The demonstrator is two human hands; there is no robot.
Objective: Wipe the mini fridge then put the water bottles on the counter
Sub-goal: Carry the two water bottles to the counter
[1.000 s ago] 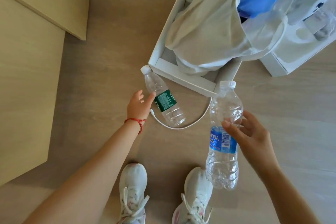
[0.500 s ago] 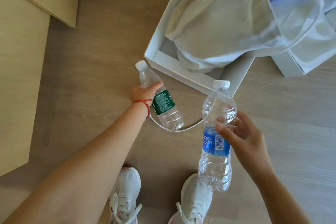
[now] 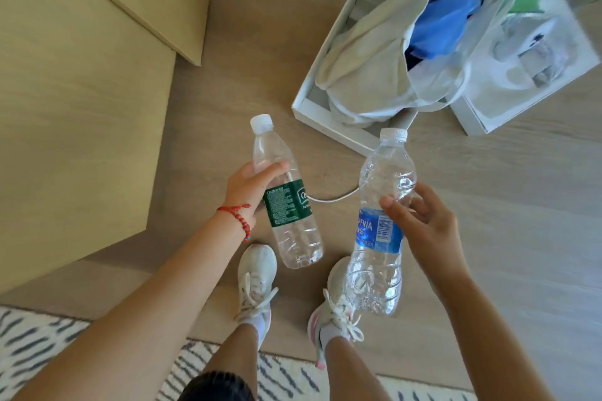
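I hold two clear plastic water bottles above the wooden floor. My left hand (image 3: 249,187) is shut on the green-label bottle (image 3: 286,202), gripping it just above the label, cap pointing away from me. My right hand (image 3: 420,221) grips the blue-label bottle (image 3: 379,231) at its upper body, with the white cap up and the base hanging over my right shoe. The two bottles are apart, side by side. The mini fridge is not in view.
A light wooden cabinet (image 3: 75,107) fills the left side. A white box (image 3: 329,122) with a beige cloth and plastic bags (image 3: 456,26) lies ahead on the right. A white cable (image 3: 335,197) lies on the floor. A striped rug (image 3: 35,335) is under me.
My left hand closed on the green-label bottle, which lay on the floor, and lifted it off the floor. The view has drawn back and up; the right hand keeps its bottle.
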